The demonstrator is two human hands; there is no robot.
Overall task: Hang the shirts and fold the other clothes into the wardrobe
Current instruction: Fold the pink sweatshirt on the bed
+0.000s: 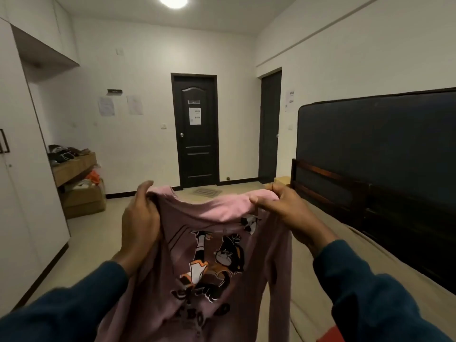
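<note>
A pink shirt with a cartoon print hangs in front of me, held up by its top edge with the print upside down. My left hand grips the left end of that edge, fingers curled over the cloth. At the right end, my right hand pinches the fabric between thumb and fingers. A sleeve dangles down on the right side. The white wardrobe stands at the left with its doors closed.
A bed with a beige sheet lies at the right, beside a dark upright mattress against the wall. A wooden shelf with clutter and a cardboard box stand at the left. Two dark doors are ahead.
</note>
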